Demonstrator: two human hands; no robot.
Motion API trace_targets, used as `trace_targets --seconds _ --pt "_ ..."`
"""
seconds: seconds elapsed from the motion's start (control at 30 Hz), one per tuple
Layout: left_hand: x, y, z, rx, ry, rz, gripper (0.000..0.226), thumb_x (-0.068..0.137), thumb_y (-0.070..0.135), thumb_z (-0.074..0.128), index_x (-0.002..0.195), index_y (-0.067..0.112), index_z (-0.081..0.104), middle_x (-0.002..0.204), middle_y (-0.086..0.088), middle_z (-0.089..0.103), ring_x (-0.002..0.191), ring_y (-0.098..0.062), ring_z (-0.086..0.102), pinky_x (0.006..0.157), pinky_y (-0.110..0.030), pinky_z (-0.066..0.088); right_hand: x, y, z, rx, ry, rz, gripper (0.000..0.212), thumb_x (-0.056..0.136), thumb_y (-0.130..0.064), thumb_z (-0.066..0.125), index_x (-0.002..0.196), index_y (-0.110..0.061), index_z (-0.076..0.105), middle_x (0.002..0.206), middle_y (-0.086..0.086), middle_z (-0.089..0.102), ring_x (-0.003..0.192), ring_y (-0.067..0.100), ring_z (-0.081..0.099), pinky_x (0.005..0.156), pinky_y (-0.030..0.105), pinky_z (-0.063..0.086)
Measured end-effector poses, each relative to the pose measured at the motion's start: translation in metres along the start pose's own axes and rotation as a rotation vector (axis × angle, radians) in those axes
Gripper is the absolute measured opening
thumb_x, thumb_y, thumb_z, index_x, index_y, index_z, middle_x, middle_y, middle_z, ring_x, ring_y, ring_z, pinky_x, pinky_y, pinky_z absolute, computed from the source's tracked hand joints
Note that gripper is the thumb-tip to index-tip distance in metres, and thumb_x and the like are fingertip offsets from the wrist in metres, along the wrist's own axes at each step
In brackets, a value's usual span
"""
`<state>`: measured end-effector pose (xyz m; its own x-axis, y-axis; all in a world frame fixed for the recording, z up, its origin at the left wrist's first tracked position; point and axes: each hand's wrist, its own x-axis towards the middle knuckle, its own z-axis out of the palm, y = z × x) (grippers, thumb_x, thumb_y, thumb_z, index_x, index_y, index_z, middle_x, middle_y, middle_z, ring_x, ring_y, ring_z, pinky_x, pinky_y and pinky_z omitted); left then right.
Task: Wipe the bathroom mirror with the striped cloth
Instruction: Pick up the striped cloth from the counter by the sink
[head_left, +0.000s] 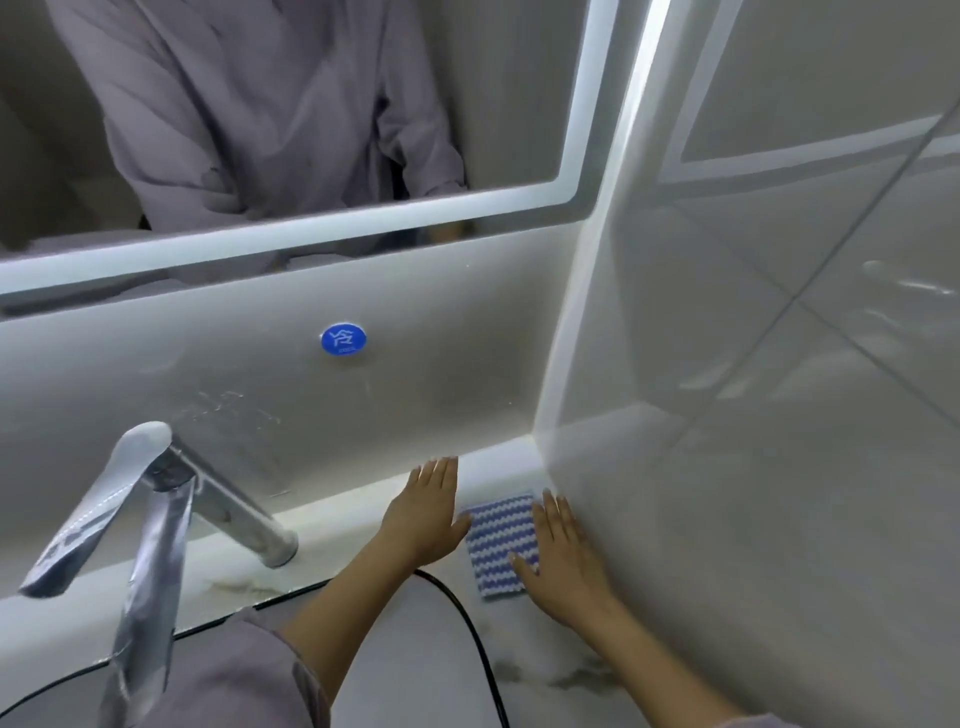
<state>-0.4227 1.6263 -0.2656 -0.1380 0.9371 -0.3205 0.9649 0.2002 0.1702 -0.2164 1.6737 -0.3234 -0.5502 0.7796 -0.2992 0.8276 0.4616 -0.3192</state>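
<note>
Right hand (566, 564) — flat on striped cloth (498, 538)

Chrome faucet (156, 499), blue sticker (343, 339), black cable (457, 597)

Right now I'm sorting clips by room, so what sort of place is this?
Most likely a bathroom vanity: a light-edged mirror on the wall, a chrome faucet on a marble-look counter, and glossy wall tiles beside it.

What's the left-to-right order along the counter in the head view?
faucet → left hand → striped cloth → right hand → tiled side wall. Both hands lie flat, and the right one partly covers the cloth's right edge.
</note>
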Motion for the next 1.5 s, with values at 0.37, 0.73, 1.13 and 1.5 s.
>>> trace_targets --seconds 0.37,0.73,1.13,1.5 --pt "0.049 0.016 0.033 -0.211 -0.22 0.071 0.073 0.093 0.035 0.052 0.151 0.016 0.012 0.156 -0.006 0.024 0.14 -0.023 0.028 0.111 -0.038 0.03 0.006 0.01 0.03 0.083 0.06 0.118 0.094 0.089 -0.066 0.044 0.155 -0.014 0.001 0.161 0.001 0.011 0.146 0.02 0.014 0.119 0.028 0.013" --pt "0.059 0.013 0.05 -0.172 -0.166 0.065 0.037 0.087 0.021 0.058 0.121 0.01 0.049 0.119 -0.009 0.048 0.108 -0.022 0.045 0.086 -0.029 0.042 0.013 -0.002 0.025 0.343 0.122 0.373 0.079 0.067 -0.049 0.081 0.127 -0.017 0.041 0.125 0.002 0.045 0.118 0.018 0.038 0.097 0.026 0.035" --pt "0.047 0.013 0.038 -0.241 -0.276 0.038 0.017 0.087 0.024 0.055 0.087 0.016 0.041 0.073 0.005 0.039 0.071 -0.016 0.042 0.061 -0.026 0.033 0.015 -0.006 0.012 0.624 0.032 0.405 0.035 0.076 -0.029 0.072 0.091 -0.019 0.042 0.091 -0.002 0.059 0.083 0.015 0.059 0.061 0.028 0.047" --pt "-0.012 0.015 -0.022 -1.06 0.006 -0.153 0.018 0.083 0.021 0.069 0.098 0.015 0.063 0.098 0.0 0.07 0.089 -0.014 0.067 0.082 -0.031 0.054 -0.007 -0.022 -0.068 1.259 -0.078 0.321 0.033 0.077 -0.025 0.08 0.106 -0.011 0.071 0.09 0.004 0.077 0.081 0.02 0.074 0.065 0.027 0.057"
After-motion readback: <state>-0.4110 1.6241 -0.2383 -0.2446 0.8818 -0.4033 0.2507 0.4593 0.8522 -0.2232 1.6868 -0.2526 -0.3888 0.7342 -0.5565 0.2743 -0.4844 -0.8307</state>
